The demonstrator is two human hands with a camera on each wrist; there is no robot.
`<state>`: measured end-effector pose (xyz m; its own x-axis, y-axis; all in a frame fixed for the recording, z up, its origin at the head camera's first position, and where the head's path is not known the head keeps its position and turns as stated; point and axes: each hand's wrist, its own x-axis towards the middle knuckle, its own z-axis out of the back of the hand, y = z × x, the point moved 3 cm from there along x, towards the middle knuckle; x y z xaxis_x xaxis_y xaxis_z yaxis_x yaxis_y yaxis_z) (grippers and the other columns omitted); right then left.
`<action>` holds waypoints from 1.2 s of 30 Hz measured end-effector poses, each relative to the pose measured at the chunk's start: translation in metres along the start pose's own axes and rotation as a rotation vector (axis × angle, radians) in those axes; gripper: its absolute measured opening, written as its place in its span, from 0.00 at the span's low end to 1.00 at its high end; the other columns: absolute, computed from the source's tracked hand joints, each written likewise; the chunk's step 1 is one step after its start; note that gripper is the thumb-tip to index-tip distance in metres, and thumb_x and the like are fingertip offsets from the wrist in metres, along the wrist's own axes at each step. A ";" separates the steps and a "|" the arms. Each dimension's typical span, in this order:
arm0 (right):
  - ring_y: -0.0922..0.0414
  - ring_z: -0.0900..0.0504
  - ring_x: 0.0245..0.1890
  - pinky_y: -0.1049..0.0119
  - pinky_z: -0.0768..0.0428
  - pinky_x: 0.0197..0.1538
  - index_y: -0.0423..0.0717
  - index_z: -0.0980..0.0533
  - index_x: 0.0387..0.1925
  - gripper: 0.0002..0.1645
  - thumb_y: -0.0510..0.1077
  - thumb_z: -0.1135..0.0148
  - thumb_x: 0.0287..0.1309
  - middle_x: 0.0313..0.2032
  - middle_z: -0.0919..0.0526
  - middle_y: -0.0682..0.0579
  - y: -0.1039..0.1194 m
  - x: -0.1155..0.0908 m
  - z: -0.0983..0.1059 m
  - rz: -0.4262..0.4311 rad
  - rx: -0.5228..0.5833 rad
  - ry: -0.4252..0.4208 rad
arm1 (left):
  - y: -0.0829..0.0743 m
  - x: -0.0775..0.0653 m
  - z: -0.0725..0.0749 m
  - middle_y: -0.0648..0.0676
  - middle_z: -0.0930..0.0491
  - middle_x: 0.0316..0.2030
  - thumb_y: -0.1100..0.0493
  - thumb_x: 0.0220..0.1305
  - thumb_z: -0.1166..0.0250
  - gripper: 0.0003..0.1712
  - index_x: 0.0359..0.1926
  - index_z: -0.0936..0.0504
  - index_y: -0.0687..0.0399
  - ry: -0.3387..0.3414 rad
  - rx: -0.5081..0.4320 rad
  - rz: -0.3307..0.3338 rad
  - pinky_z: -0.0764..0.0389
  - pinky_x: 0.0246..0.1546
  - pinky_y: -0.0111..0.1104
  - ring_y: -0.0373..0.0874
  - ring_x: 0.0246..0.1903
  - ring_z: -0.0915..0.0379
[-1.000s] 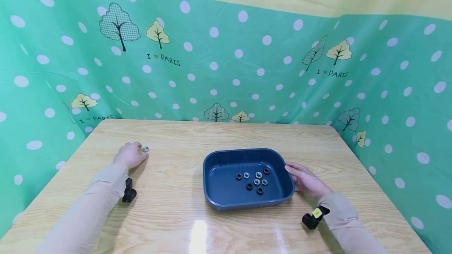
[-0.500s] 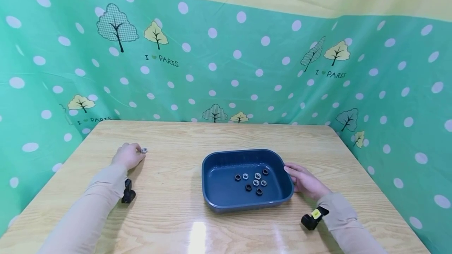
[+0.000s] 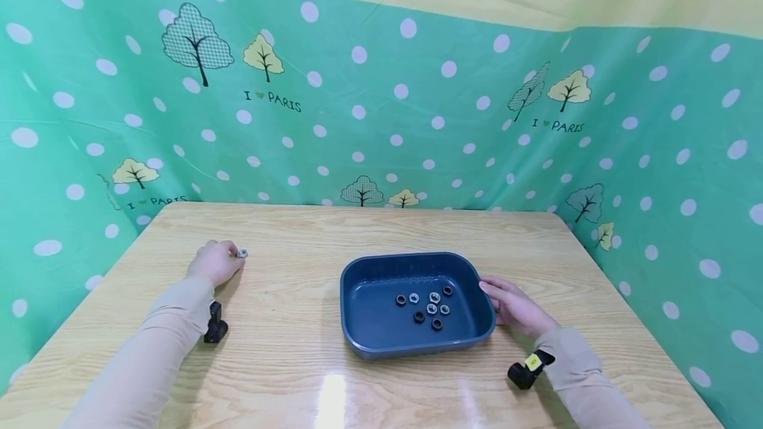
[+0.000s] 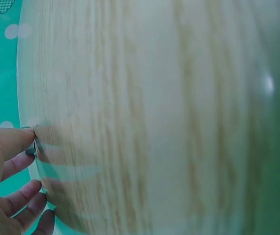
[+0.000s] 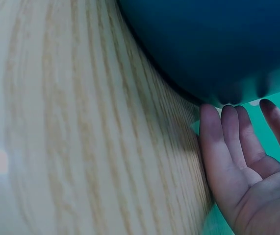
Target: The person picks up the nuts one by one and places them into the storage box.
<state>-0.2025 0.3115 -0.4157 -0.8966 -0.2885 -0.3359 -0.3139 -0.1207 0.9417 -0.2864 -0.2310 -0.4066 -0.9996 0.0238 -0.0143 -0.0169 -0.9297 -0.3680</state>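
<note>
Over at the left of the table, my left hand [image 3: 213, 263] pinches a silver hex nut [image 3: 242, 253] between thumb and index finger. In the left wrist view the thumb [image 4: 12, 141] hides much of the nut, and the other fingers are bent loosely below. A dark blue rectangular tub [image 3: 372, 320] stands right of centre. Inside it lie several silver nuts [image 3: 434, 297] and several black nuts [image 3: 419, 317]. My right hand [image 3: 517, 306] is at the tub's right end. Its nearly straight fingers [image 5: 212, 125] touch the outer wall in the right wrist view.
A light wood-grain table [image 3: 286, 343] carries everything. Green dotted cloth [image 3: 381, 118] hangs behind it and along both sides. Black camera mounts sit at the left wrist [image 3: 216, 324] and the right wrist [image 3: 527, 371].
My left thumb and index finger have closed in on the silver hex nut and now pinch it. The tub and my right hand stay where they were.
</note>
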 end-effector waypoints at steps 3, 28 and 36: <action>0.62 0.16 0.40 0.60 0.18 0.43 0.34 0.44 0.66 0.35 0.53 0.52 0.69 0.40 0.15 0.59 0.000 0.000 -0.001 0.001 -0.002 0.008 | 0.001 0.001 0.000 0.70 0.28 0.38 0.55 0.64 0.44 0.18 0.43 0.24 0.69 0.000 0.000 0.000 0.29 0.39 0.52 0.64 0.40 0.31; 0.62 0.17 0.42 0.58 0.18 0.45 0.32 0.48 0.68 0.38 0.53 0.52 0.69 0.44 0.16 0.57 0.003 -0.001 -0.001 0.001 -0.015 0.005 | 0.000 0.003 0.000 0.65 0.31 0.34 0.56 0.64 0.47 0.15 0.30 0.25 0.65 0.004 -0.002 0.025 0.30 0.35 0.47 0.59 0.35 0.34; 0.62 0.17 0.42 0.58 0.18 0.45 0.32 0.48 0.68 0.38 0.53 0.52 0.69 0.44 0.16 0.57 0.003 -0.001 -0.001 0.006 -0.010 0.010 | 0.004 0.005 -0.003 0.65 0.30 0.33 0.57 0.62 0.45 0.14 0.29 0.24 0.66 -0.005 -0.014 -0.007 0.29 0.36 0.47 0.56 0.32 0.32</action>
<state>-0.2021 0.3109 -0.4120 -0.8956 -0.2983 -0.3299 -0.3050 -0.1280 0.9437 -0.2914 -0.2333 -0.4104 -0.9996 0.0287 -0.0069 -0.0239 -0.9241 -0.3815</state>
